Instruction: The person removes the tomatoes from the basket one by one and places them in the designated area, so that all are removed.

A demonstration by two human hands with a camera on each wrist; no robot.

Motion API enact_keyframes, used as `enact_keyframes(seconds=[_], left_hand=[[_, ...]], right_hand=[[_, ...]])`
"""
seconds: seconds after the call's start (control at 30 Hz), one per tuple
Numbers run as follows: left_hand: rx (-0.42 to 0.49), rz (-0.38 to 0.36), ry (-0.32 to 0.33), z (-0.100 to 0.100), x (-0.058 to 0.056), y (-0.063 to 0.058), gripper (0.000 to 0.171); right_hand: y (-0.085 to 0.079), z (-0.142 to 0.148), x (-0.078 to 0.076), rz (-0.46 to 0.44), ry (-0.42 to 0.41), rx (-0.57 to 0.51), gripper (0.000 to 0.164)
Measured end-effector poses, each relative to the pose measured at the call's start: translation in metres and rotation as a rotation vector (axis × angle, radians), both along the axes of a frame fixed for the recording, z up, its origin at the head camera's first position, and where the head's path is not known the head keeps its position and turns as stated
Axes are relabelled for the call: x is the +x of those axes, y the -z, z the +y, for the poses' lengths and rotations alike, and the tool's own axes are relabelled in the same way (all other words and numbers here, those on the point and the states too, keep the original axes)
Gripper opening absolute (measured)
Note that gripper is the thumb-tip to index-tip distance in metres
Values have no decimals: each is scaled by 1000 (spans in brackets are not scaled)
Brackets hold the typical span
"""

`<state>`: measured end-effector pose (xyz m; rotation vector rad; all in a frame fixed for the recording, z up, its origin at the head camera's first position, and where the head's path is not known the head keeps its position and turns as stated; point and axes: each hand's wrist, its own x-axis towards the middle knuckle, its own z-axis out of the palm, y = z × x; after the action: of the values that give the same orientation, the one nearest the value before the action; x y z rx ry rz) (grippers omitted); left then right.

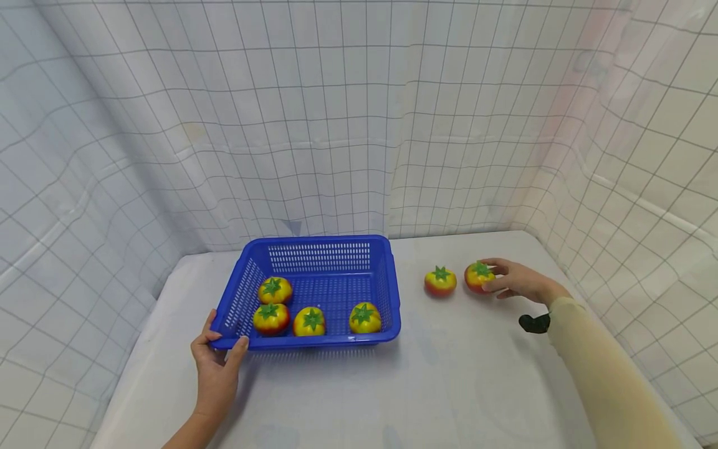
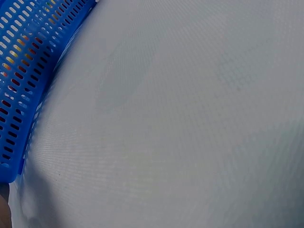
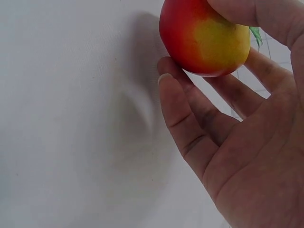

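Note:
A blue plastic basket point(image 1: 314, 342) with slotted walls stands on the table, and several red-and-yellow tomatoes with green star-shaped tops, such as this tomato point(image 1: 309, 322), lie inside it. At its near left corner my left hand point(image 1: 215, 374) grips the rim, thumb on the front edge. Only the basket's slotted side point(image 2: 33, 71) and a sliver of that hand show in the left wrist view. Over on the right, my right hand point(image 1: 518, 282) holds another tomato point(image 3: 206, 40) between thumb and fingers. A loose tomato point(image 1: 440, 282) sits just left of that one, on the table.
White cloth covers the table point(image 1: 449, 386). Grid-patterned white curtains point(image 1: 336, 125) rise behind it and along both sides. A small dark object point(image 1: 534, 323) shows at the right sleeve's cuff.

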<state>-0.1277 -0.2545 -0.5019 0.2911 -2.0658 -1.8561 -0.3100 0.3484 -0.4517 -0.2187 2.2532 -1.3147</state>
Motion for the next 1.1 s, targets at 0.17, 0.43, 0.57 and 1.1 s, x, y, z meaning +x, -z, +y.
enact_keyframes(seconds=[0.17, 0.43, 0.57, 1.1], left_hand=[[-9, -12, -2, 0, 0, 0, 47], [4, -11, -2, 0, 0, 0, 47], [13, -4, 0, 0, 0, 0, 47], [7, 8, -1, 0, 1, 0, 45]], right_hand=[[4, 0, 1, -8, -9, 8, 80], [7, 1, 1, -22, -2, -8, 81], [10, 2, 0, -21, 1, -7, 81], [10, 2, -1, -20, 4, 23, 81]])
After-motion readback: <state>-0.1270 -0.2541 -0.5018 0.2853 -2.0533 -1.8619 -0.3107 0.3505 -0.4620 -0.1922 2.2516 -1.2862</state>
